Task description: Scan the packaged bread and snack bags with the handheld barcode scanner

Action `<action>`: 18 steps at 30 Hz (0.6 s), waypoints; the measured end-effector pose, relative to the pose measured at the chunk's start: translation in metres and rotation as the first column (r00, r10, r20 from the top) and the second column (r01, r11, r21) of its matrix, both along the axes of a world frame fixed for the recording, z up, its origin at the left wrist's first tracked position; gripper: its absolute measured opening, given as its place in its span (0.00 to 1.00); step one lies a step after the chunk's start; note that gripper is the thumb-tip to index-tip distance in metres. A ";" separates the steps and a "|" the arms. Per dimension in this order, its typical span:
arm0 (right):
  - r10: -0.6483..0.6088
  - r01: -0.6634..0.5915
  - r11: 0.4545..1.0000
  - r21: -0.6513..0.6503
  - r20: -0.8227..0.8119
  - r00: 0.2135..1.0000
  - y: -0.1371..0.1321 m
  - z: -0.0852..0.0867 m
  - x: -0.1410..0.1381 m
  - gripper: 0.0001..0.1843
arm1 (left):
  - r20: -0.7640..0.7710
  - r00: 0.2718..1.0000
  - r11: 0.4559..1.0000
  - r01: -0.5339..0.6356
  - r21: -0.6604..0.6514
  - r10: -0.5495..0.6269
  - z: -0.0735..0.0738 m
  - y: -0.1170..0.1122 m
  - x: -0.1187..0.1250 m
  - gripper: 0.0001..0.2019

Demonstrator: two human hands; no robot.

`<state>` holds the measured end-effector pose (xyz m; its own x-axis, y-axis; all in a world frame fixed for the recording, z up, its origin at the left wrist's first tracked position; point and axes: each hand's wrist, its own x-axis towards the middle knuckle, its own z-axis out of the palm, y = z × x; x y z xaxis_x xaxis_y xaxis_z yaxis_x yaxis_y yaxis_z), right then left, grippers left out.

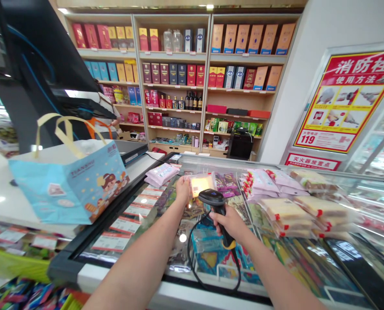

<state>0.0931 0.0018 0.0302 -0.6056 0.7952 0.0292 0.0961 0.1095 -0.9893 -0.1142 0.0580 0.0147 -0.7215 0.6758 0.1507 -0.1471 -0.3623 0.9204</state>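
My right hand (231, 224) is wrapped round the handle of a black barcode scanner (213, 199), its head facing left and away from me. A black cable loops down from the scanner's base. My left hand (183, 190) grips the left edge of a flat, clear-wrapped packet (201, 185) above the glass counter top. Bright yellow light falls on the packet's face, where a small barcode label shows. The scanner's head partly covers its lower right corner, and what is inside cannot be made out. A pink packet (162, 174) lies on the glass left of my left hand.
Wrapped sandwich-like packs (289, 213) and pink strawberry-print packets (264, 183) are stacked at right. A blue paper bag (78, 181) with yellow handles stands at left, below a black screen (46, 47). A phone (356, 267) lies lower right. Shelves (175, 56) of boxes stand behind.
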 end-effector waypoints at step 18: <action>-0.146 0.123 0.982 -0.145 -0.163 0.976 -0.001 0.031 0.014 0.18 | 0.345 0.926 0.988 0.154 0.024 -0.153 0.032 0.001 0.037 0.01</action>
<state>0.1067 0.0012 0.0609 -0.4882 0.8727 0.0117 -0.0721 -0.0270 -0.9970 -0.0777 0.0588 0.0465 -0.6162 0.7823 -0.0914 -0.5089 -0.3069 0.8042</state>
